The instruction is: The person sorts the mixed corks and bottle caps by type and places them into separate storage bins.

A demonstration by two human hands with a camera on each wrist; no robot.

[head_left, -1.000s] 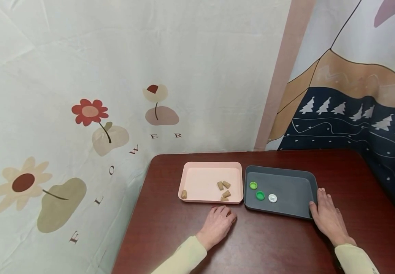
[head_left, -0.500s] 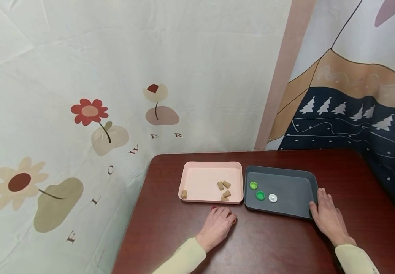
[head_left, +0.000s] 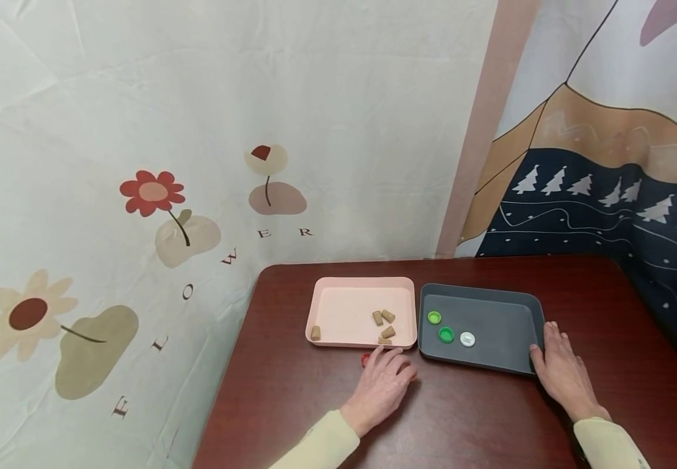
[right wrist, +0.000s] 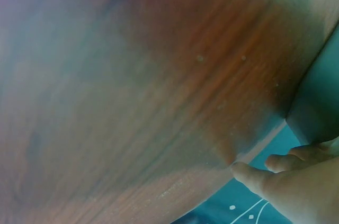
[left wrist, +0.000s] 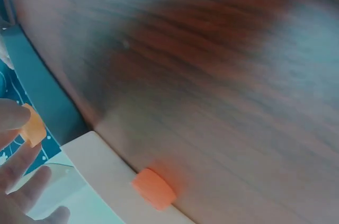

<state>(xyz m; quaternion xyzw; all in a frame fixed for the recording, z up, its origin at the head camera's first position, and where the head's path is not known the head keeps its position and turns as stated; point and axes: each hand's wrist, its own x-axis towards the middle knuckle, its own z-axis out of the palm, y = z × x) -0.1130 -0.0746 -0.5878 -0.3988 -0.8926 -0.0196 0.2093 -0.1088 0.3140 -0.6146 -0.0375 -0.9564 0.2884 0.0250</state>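
Left hand (head_left: 386, 381) lies on the table (head_left: 467, 417) just before the pink tray (head_left: 344, 306), fingers loosely spread; an orange cap (left wrist: 33, 127) sits pinched at its fingertips in the wrist view; a red cap (head_left: 365, 359) lies on the table touching the tray's near edge — just left of the fingers. Right hand (head_left: 561, 371) rests flat, fingers straight, thumb against the grey tray (head_left: 499, 322) corner; corks (head_left: 386, 322) lie in the pink tray, caps (head_left: 446, 334) in the grey.
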